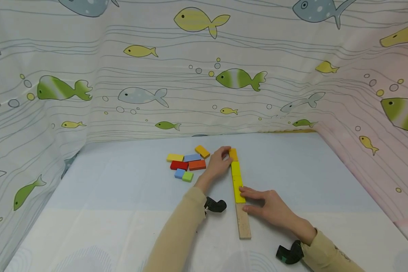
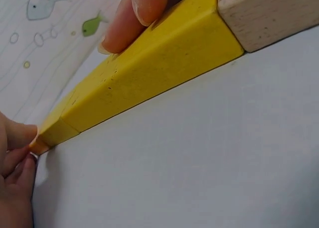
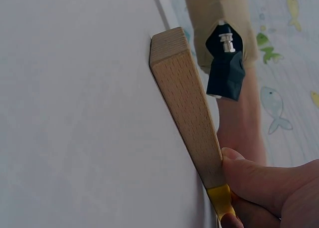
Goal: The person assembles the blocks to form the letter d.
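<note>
A straight row of blocks runs away from me in the head view: a plain wooden block [image 1: 243, 223] nearest, then two yellow blocks [image 1: 238, 190], and a small orange block [image 1: 233, 154] at the far end. My left hand [image 1: 219, 162] pinches the orange block by its left side and far end. On the row's right, my right hand [image 1: 273, 207] rests its extended fingers against the nearer yellow block and its thumb on the wooden block [image 3: 182, 106]. Right-hand fingertips [image 2: 149, 6] lie along the yellow block [image 2: 159, 63] in the left wrist view.
Left of the row lies a loose cluster of blocks, among them a red block [image 1: 179, 165], a green block [image 1: 187, 176] and a yellow block [image 1: 175, 158]. A pale cloth [image 1: 122, 189] covers the table. Fish-print fabric [image 1: 139, 75] hangs behind and at both sides.
</note>
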`<state>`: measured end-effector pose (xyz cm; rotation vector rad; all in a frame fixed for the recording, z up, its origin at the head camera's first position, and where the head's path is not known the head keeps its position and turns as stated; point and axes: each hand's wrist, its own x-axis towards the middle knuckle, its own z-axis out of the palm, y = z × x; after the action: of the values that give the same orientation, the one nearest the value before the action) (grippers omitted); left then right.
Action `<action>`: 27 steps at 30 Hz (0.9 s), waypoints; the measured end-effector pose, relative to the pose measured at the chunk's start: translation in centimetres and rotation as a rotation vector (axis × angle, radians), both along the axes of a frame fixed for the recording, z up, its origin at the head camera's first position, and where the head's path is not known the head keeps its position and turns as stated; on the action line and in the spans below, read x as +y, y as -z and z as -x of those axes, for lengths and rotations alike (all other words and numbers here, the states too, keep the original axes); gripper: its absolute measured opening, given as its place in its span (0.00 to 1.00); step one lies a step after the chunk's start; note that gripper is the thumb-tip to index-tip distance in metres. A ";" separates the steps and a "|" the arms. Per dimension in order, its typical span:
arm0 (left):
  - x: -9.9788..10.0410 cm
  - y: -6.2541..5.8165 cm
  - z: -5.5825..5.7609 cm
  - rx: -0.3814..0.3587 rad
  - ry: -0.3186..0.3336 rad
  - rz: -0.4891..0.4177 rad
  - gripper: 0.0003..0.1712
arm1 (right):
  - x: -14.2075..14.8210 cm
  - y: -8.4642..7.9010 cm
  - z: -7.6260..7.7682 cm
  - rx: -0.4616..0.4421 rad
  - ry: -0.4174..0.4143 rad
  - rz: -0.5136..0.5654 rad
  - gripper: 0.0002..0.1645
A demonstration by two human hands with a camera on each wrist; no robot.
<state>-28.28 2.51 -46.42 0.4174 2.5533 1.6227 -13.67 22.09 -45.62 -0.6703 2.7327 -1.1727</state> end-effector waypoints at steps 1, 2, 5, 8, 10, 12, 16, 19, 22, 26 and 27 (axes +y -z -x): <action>0.1 0.0 0.0 -0.002 -0.008 -0.002 0.25 | 0.0 0.0 0.0 0.000 0.000 0.000 0.31; 0.1 0.1 0.0 -0.004 -0.014 -0.002 0.25 | 0.0 -0.1 0.0 -0.001 0.001 0.001 0.31; 0.2 0.2 0.0 -0.005 -0.026 -0.009 0.25 | 0.1 -0.1 0.0 -0.002 -0.004 0.001 0.31; 0.3 0.2 0.0 -0.015 -0.032 -0.018 0.25 | 0.1 -0.1 0.0 -0.003 -0.004 0.002 0.31; 0.4 0.1 0.0 -0.022 -0.036 -0.029 0.26 | 0.1 -0.2 0.0 -0.009 -0.002 0.003 0.31; 0.4 0.1 0.0 -0.026 -0.041 -0.035 0.26 | 0.1 -0.1 0.0 -0.007 -0.002 0.002 0.32; 0.5 0.2 -0.1 -0.018 -0.045 -0.035 0.26 | 0.1 -0.1 0.1 0.005 -0.005 -0.003 0.32; 0.6 0.3 -0.1 -0.012 -0.049 -0.036 0.27 | 0.1 -0.1 0.0 0.011 -0.007 -0.002 0.31; 0.6 0.4 -0.2 -0.010 -0.055 -0.036 0.27 | 0.1 -0.1 0.0 0.013 -0.008 0.004 0.31; 0.6 0.4 -0.2 -0.010 -0.058 -0.021 0.27 | 0.1 -0.2 0.0 0.021 -0.012 0.006 0.30; 0.7 0.4 -0.2 -0.010 -0.058 -0.018 0.27 | 0.1 -0.2 0.0 0.022 -0.012 0.005 0.30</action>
<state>-28.04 3.17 -46.77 0.3394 2.5681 1.6640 -13.62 22.20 -45.45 -0.7041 2.7402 -1.1775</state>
